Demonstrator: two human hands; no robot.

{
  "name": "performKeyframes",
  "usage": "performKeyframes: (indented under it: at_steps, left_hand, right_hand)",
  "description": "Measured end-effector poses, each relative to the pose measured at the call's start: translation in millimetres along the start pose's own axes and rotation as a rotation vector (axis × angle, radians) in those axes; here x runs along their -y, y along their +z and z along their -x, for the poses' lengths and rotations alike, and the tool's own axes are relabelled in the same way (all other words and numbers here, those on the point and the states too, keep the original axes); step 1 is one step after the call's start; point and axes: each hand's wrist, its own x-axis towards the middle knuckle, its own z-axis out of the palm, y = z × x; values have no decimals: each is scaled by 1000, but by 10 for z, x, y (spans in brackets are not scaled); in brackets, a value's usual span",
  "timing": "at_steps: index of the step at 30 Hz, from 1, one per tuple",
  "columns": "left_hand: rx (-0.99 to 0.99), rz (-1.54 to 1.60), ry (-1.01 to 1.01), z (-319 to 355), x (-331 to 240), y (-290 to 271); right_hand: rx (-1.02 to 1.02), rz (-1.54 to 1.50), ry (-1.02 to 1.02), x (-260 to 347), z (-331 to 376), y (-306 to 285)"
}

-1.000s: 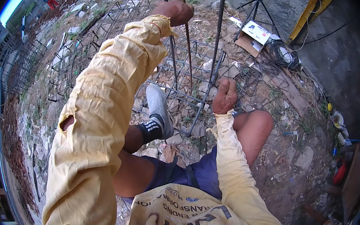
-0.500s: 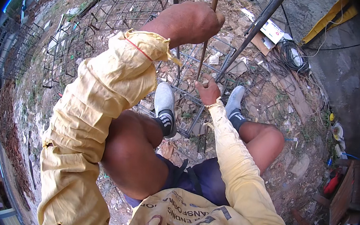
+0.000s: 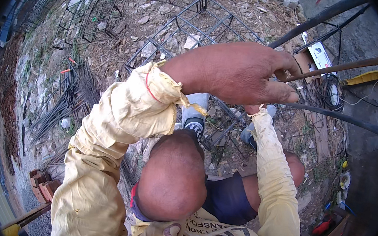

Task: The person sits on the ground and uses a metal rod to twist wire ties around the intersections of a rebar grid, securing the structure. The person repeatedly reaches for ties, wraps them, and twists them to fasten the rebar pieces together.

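Note:
My left hand (image 3: 244, 75) reaches across the middle from a loose yellow sleeve. Its fingers curl round a thin brownish steel rod (image 3: 341, 69), which runs out to the right; the thumb stands a little apart below it. Mostly hidden behind it is my right hand (image 3: 253, 109), of which only a sliver shows above the cuff, so its fingers cannot be seen. A darker bar (image 3: 345, 119) passes just below the left thumb toward the right. Ahead of my feet, a rebar cage (image 3: 203, 2) of tied bars lies on the rubble.
More rebar cages (image 3: 91, 18) lie at the far left. A bundle of thin dark rods (image 3: 66, 98) rests on the ground at left, above some red bricks (image 3: 43, 185). A thick dark bar (image 3: 318, 23) slants across the upper right, near a coil of black cable (image 3: 332, 94).
My left hand has moved right and closer, and its rod has swung from upright to nearly level. The right hand has gone behind the left. The view has shifted and my left knee appears raised.

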Motion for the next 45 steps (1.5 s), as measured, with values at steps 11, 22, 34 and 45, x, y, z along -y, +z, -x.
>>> performKeyframes:
  at_steps: [11,22,34,45]
  left_hand:
    - [-1267,1182,-1157,3302,3595,2078]
    - [-907,967,-1359,2475,4736,2870]
    - [-1198,1396,-1280,2185,4914,3082]
    - [-1357,1165,-981,2278,4137,2847]
  right_hand:
    - [400,-397,431,589,-545,-646]
    - [450,-440,460,526,-645,-772]
    - [400,-356,564,382,-492,-552]
    - [160,-348,570,657,-486,-635]
